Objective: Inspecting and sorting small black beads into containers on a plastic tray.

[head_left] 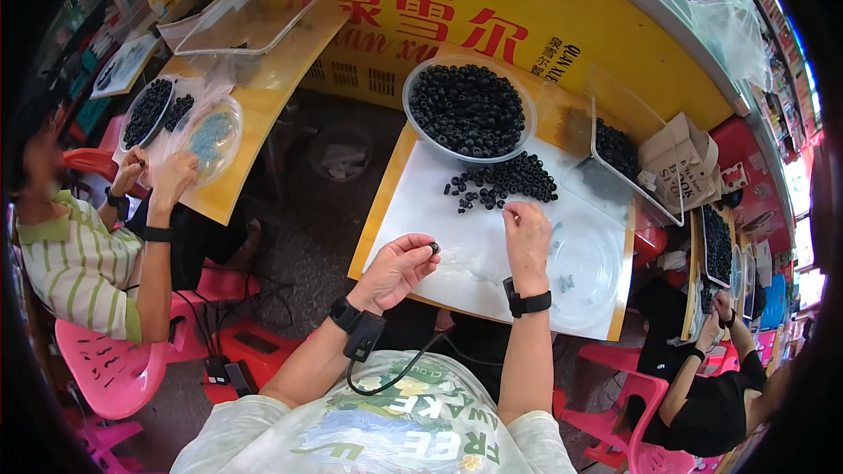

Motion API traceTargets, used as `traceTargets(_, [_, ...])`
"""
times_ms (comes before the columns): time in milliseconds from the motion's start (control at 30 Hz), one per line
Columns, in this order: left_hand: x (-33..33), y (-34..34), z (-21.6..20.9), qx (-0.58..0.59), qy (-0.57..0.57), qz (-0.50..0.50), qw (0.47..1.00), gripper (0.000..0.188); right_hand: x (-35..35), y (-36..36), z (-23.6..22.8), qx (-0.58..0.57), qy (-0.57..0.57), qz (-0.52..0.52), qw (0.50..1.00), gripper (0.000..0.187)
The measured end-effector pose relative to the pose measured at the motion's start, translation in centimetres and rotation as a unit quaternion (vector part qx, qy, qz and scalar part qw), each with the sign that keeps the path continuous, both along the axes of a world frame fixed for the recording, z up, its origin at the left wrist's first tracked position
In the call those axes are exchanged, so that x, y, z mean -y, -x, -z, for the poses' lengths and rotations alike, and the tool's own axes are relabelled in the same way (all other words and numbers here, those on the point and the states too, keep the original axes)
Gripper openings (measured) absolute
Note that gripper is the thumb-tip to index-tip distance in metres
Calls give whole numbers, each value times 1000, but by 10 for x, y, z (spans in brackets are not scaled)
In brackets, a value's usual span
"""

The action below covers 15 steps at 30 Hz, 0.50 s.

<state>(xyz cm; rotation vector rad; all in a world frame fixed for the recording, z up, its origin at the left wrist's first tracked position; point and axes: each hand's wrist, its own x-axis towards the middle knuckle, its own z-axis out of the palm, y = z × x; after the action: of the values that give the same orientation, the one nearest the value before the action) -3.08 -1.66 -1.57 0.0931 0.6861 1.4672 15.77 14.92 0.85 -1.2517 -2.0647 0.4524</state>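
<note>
Red lettering (426, 17) is being displayed across the far yellow panel (597, 13). A black bead (435, 247), axis too small to tell, is being pinched by the left hand (392, 270) above the white sheet's (413, 197) near left. The right hand (529, 241) is being held narrow beside the bead pile (518, 177); its grip cannot be told.

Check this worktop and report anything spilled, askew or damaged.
Loose black pieces lie on the white sheet outside the bowl, a few straying leftward from the heap. That could pass for a spill, though possibly deliberate. No clear damage shows.
</note>
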Motion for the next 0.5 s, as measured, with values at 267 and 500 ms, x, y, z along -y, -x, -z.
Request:
traceTargets(267, [2, 2, 5, 22, -1, -4, 1000, 16, 20, 44, 16, 26, -7, -135, 990, 13])
traceTargets(500, [1, 7, 6, 16, -4, -4, 1000, 16, 19, 48, 19, 85, -40, -134, 987, 9])
